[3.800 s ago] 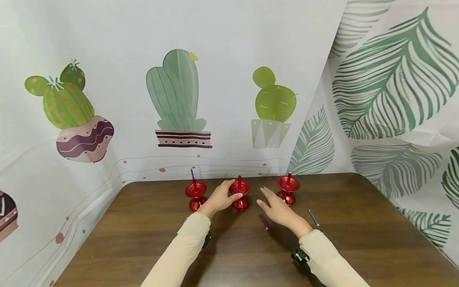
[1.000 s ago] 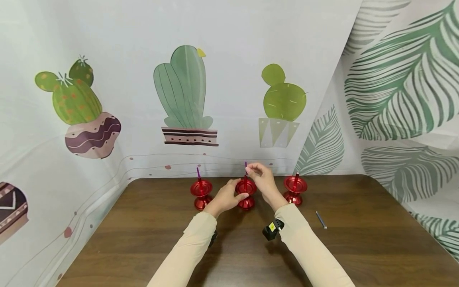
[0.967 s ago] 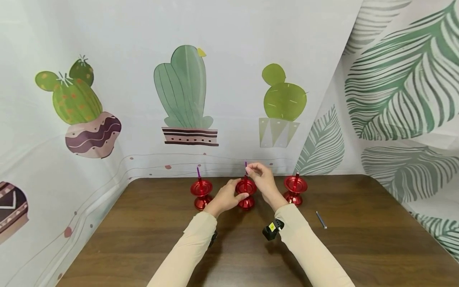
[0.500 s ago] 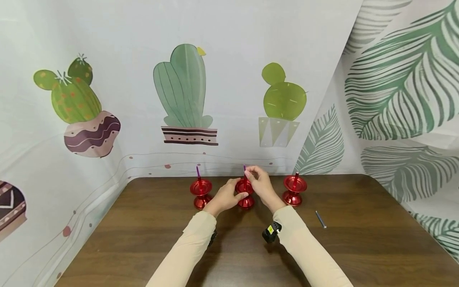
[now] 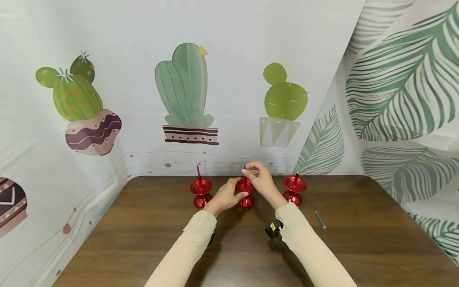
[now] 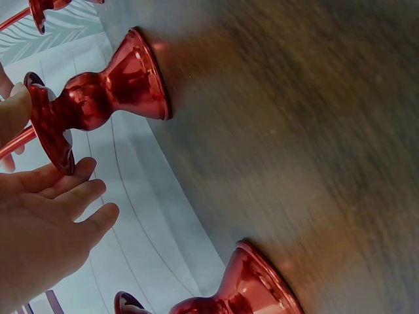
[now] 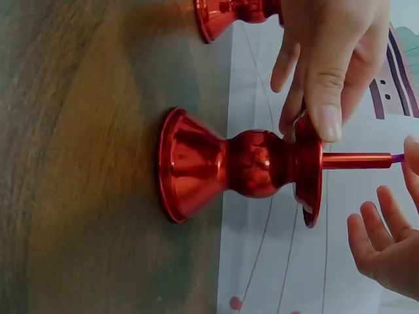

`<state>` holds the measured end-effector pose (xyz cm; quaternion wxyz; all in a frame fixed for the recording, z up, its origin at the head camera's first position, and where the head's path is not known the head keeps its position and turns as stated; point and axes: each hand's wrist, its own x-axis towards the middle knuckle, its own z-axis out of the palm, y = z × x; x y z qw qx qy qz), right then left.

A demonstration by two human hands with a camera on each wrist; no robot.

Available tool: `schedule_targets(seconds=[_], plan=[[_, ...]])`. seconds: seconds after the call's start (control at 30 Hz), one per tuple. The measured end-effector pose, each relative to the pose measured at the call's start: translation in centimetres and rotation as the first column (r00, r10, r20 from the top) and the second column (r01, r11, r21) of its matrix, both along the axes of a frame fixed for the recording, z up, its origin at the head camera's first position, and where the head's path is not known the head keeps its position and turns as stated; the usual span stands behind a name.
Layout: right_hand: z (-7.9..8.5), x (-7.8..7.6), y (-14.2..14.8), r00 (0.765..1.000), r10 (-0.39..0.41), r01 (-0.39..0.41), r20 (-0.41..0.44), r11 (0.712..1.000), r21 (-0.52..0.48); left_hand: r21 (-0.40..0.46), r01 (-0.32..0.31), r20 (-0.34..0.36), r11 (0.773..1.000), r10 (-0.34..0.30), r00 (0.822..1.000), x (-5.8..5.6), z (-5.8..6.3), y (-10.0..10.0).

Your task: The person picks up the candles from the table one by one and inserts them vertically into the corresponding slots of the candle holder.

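Red gloss is covering the middle holder (image 5: 246, 202), which is standing upright just below the centre of the head view, near the far edge of the brown wood-grained desk (image 5: 236, 255). Reaching up from the lower left, the left hand (image 5: 226, 198) is gripping the rim of its dish (image 7: 308, 173): in the right wrist view the thumb is pressing on the upper face, and in the left wrist view the other fingers (image 6: 85, 196) are lying slightly apart near the rim, at the lower left. From the lower right of the head view, the right hand (image 5: 262, 180) is pinching a slim purple stick (image 7: 397, 158) between thumb and forefinger. That stick is meeting the mouth of the upright red tube (image 7: 357, 161) above the dish; how deep it is sitting inside cannot be told. Left of centre, a matching left-end holder (image 5: 201, 200) is carrying a second purple stick (image 5: 199, 170) in its tube, while right of centre a right-end holder (image 5: 293, 198) is standing behind the right forearm. Below that one, a blue stick (image 5: 320, 219) is lying on the desk. Behind everything, a pale backdrop (image 5: 233, 87) is showing printed cacti and, at the right, large leaves.
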<state>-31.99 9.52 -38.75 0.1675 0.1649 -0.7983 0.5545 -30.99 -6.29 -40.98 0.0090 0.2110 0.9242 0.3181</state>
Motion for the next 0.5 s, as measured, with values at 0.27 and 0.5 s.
schedule_targets(seconds=[0.27,0.5], plan=[[-0.58,-0.20,0.06,0.999,-0.040,0.041,0.024,0.998,-0.048,0.007,-0.003,0.001,1.000,0.003,1.000,0.03,0.01,0.10],[-0.86,-0.10,-0.01,0.999,-0.039,0.039,-0.001,0.997,-0.062,0.003,-0.007,0.008,1.000,0.007,1.000,0.01,0.04,0.16]])
